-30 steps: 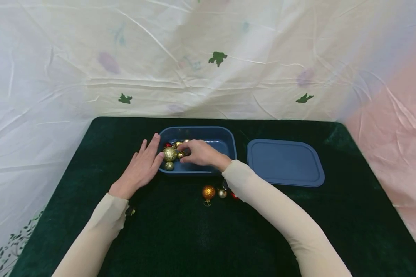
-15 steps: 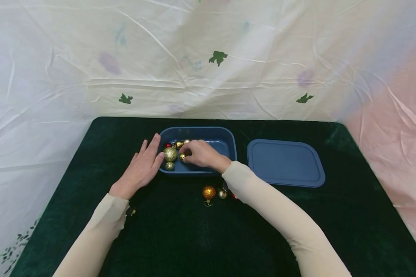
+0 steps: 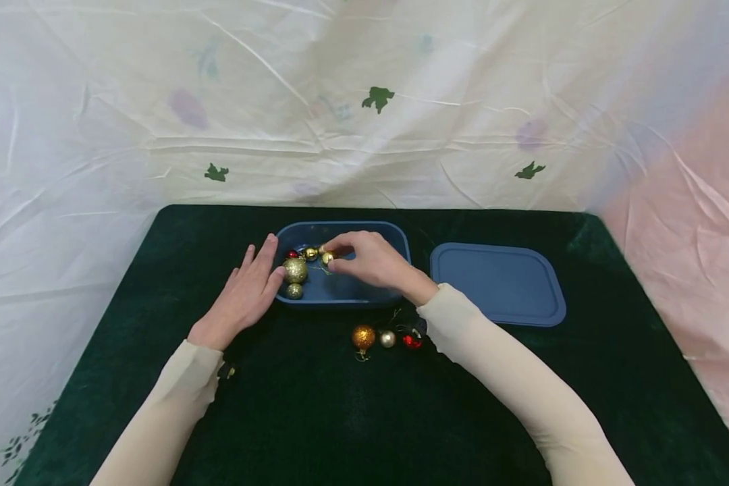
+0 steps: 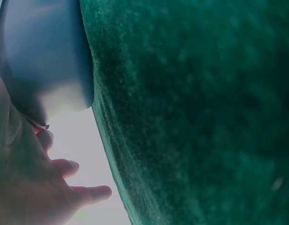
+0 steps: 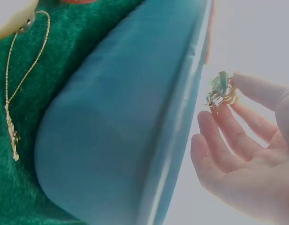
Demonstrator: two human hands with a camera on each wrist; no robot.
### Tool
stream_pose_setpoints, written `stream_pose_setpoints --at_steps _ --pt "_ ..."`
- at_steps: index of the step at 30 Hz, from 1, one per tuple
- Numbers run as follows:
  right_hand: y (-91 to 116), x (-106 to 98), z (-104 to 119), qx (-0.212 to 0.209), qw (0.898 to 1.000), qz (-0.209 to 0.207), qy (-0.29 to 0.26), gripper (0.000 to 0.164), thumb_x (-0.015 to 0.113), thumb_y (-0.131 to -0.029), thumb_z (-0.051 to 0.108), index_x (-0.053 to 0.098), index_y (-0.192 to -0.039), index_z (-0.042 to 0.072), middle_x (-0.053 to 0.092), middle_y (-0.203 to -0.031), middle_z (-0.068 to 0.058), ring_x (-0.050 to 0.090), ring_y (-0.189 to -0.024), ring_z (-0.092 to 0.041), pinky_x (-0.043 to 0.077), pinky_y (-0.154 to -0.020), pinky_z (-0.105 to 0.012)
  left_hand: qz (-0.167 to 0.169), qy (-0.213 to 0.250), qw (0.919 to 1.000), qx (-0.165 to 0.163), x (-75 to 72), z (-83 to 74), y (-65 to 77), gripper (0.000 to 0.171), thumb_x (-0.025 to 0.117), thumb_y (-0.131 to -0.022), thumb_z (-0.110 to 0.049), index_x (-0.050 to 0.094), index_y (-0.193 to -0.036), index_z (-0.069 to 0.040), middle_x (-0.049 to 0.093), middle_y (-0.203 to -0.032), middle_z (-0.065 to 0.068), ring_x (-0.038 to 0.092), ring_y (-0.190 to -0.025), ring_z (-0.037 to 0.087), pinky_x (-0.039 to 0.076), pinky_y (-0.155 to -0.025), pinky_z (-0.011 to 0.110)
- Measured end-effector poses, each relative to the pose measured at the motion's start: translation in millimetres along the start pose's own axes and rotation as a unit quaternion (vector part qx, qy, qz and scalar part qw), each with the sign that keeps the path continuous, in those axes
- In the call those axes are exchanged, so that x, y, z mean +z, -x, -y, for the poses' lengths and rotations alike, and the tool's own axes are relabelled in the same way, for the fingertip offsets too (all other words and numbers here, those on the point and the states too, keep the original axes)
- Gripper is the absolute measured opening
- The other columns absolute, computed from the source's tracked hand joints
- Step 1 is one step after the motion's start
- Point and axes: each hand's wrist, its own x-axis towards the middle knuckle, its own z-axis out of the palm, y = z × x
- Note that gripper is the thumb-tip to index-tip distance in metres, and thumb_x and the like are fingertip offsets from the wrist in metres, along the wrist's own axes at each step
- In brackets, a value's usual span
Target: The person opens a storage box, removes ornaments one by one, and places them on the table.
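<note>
In the head view, my right hand (image 3: pixel 373 260) pinches a small gold bauble (image 3: pixel 327 258) between thumb and fingertips, over the inside of a blue rectangular box (image 3: pixel 364 301). The right wrist view shows this shiny bauble (image 5: pixel 222 90) at the fingertips beside the box wall. My left hand (image 3: pixel 243 290) lies at the box's left rim, its fingers straight and spread. Within the box's left part sit a large glittery gold bauble (image 3: pixel 295 271), a smaller glittery one (image 3: pixel 294 291), a shiny gold one (image 3: pixel 310 254) and a small red one (image 3: pixel 291 254).
The flat blue lid (image 3: pixel 498 283) lies right of the box. In front of the box are an orange-gold bauble (image 3: pixel 363 337), a pale gold one (image 3: pixel 387 339) and a red one (image 3: pixel 412 340). A pale curtain (image 3: pixel 437 155) hangs behind the dark green table (image 3: pixel 316 418).
My right hand has shifted right and slightly away with the gold bauble pinched in it. Its sleeve has uncovered the red bauble in front. My left hand stays at the rim.
</note>
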Motion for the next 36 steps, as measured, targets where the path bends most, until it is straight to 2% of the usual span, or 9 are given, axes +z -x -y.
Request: stream_pose_setpoints --at_steps 11,17,23,29,36 --pt "37.6 -17.6 -2.8 -0.037 0.997 -0.048 -0.055 0.040 0.068 -0.101 0.032 0.068 -0.136 0.013 0.070 -0.126 0.000 0.063 -0.115 -0.014 0.052 -0.102 -0.044 0.004 0.001 1.0000 -0.003 -2.0 -0.5 0.9 0.071 0.020 -0.111 -0.053 -0.009 -0.167 -0.019 -0.008 -0.174 0.004 -0.007 -0.158 0.041 0.007 -0.118 0.075" --pt "60.7 -22.4 -6.8 -0.039 0.994 -0.065 -0.082 0.038 0.069 -0.101 0.033 0.069 -0.136 0.016 0.069 -0.125 0.004 0.063 -0.114 -0.012 0.053 -0.100 -0.040 0.004 0.002 1.0000 0.001 -2.4 -1.1 0.6 0.072 0.020 -0.111 -0.054 -0.010 -0.167 -0.019 -0.007 -0.174 0.006 -0.007 -0.158 0.040 0.007 -0.118 0.075" --pt "79.9 -25.7 -12.1 -0.045 0.992 -0.080 -0.087 0.039 0.070 -0.100 0.033 0.068 -0.136 0.017 0.068 -0.127 0.003 0.063 -0.114 -0.012 0.054 -0.096 -0.037 0.004 0.001 1.0000 0.004 -3.5 -1.6 0.8 0.072 0.021 -0.111 -0.053 -0.009 -0.167 -0.018 -0.006 -0.174 0.006 -0.006 -0.158 0.041 0.008 -0.118 0.075" --pt "96.9 -26.8 -14.8 -0.036 0.991 -0.095 -0.090 0.038 0.070 -0.099 0.035 0.069 -0.135 0.021 0.069 -0.124 0.004 0.065 -0.106 -0.013 0.056 -0.085 -0.040 0.007 0.001 1.0000 0.002 -4.0 -1.6 0.7 0.072 0.019 -0.111 -0.055 -0.012 -0.166 -0.021 -0.006 -0.174 0.007 -0.007 -0.157 0.041 0.007 -0.118 0.075" --pt "115.5 -27.0 -22.1 -0.012 0.990 -0.105 -0.089 0.038 0.070 -0.100 0.034 0.069 -0.134 0.019 0.069 -0.122 0.002 0.065 -0.104 -0.014 0.055 -0.088 -0.042 0.008 -0.001 1.0000 0.003 -4.0 -1.4 0.4 0.072 0.020 -0.111 -0.054 -0.011 -0.166 -0.020 -0.007 -0.174 0.007 -0.007 -0.157 0.041 0.008 -0.118 0.075"
